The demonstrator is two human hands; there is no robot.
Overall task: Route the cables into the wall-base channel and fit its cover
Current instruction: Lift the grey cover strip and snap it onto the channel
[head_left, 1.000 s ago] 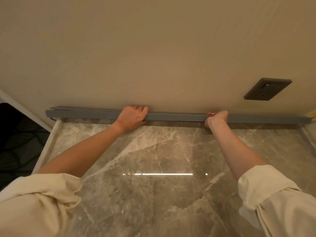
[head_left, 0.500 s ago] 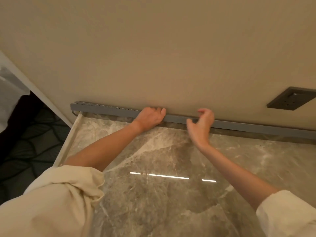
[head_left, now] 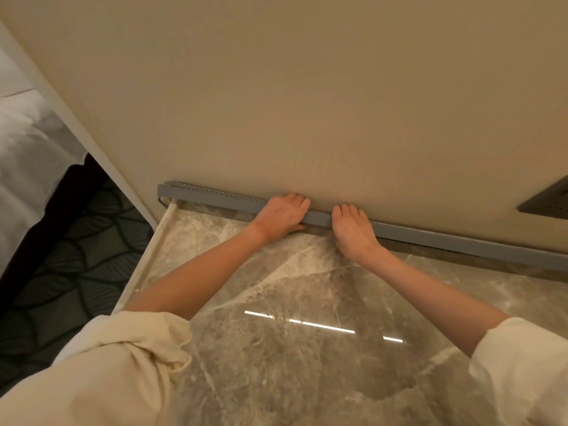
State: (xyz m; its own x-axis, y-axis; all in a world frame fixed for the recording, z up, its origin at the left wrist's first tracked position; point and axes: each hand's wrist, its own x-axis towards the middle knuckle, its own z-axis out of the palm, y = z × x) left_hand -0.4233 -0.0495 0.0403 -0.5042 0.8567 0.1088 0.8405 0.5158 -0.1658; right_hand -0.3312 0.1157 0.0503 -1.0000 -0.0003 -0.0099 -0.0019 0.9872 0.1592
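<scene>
From the head camera, both hands are lying side by side on the grey cover (head_left: 430, 238) that is running along the foot of the wall (head_left: 307, 103), where wall meets marble floor (head_left: 276, 364). The left hand (head_left: 281, 215) is draping over the strip with its fingers reaching the top edge and the thumb tucking underneath, so its grip is closing round the cover. The right hand (head_left: 353, 230) is lying flatter, fingers fairly straight and pointing at the wall, pressing down rather than clasping. Placing them close together is probably concentrating force on one short stretch so the cover snaps onto the channel (head_left: 215, 192) there.

The cover is looking like a long, slim, matt grey bar. Towards its left end a row of small holes on the channel behind is showing above it, suggesting that stretch is not yet seated. No cables are clearly showing; only a thin loop is peeking out under the left end. A dark socket (head_left: 547, 201) is sitting on the wall at the right.
</scene>
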